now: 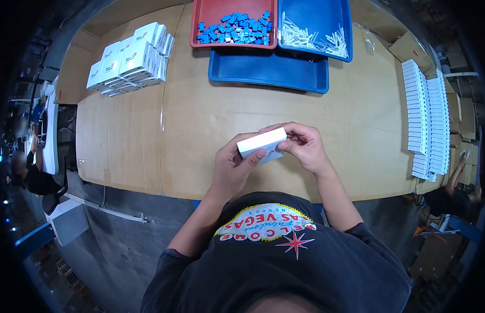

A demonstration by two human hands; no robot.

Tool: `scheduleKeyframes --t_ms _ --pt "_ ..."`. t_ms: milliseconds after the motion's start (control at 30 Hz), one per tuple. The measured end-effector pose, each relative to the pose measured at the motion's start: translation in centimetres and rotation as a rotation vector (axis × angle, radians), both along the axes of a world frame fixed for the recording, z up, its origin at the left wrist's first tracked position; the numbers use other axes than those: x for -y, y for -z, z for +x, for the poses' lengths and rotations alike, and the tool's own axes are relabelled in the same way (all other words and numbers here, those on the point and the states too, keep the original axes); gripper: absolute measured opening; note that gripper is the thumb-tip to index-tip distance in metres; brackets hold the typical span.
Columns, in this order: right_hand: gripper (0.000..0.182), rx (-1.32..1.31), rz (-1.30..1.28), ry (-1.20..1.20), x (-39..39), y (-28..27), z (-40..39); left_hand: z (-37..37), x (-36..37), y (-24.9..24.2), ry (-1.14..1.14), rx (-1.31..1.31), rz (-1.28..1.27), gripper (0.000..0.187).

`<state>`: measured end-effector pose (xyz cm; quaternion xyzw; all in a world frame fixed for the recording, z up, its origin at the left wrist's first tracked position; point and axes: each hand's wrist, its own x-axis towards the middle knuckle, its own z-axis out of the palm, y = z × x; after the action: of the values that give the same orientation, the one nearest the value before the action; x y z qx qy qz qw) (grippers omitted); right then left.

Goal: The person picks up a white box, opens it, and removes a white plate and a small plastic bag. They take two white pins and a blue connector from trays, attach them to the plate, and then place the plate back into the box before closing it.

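A small white box (262,142) with a printed face is held up in front of my chest, over the near part of the table. My left hand (239,159) grips its left end, thumb pressed on the printed face. At the right end, my right hand (303,143) has its thumb on the box's corner and its fingers behind. The box is tilted, with one plain white side turned up toward me. Part of its printed face is covered by my thumbs.
Stacked white boxes (125,60) stand at the back left; long rows of white boxes (429,120) line the right edge. A red tray (234,46) holds blue pieces, a blue tray (314,51) white sticks. Another blue tray (268,78) sits before them. People sit at both sides.
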<state>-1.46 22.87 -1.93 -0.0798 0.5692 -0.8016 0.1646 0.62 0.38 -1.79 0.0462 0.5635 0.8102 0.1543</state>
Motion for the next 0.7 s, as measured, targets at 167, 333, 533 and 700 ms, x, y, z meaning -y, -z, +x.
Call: scheduleKeyframes --t_ms 167,333,533,700 --pt "0.03 0.075 0.176 0.008 0.1 -0.1 0.1 0.0 0.0 0.3 -0.031 -0.005 -0.012 0.038" --pt "0.042 0.104 0.058 0.049 1.8 0.1 0.0 -0.5 -0.2 0.1 -0.146 0.045 0.025 0.037" --pt "0.046 0.015 0.096 0.082 0.8 1.6 0.1 -1.5 -0.4 0.1 -0.216 0.083 0.121 0.046" --pt "0.059 -0.097 0.169 0.235 1.1 -0.6 -0.3 -1.9 0.6 0.7 -0.166 -0.172 -0.154 0.068"
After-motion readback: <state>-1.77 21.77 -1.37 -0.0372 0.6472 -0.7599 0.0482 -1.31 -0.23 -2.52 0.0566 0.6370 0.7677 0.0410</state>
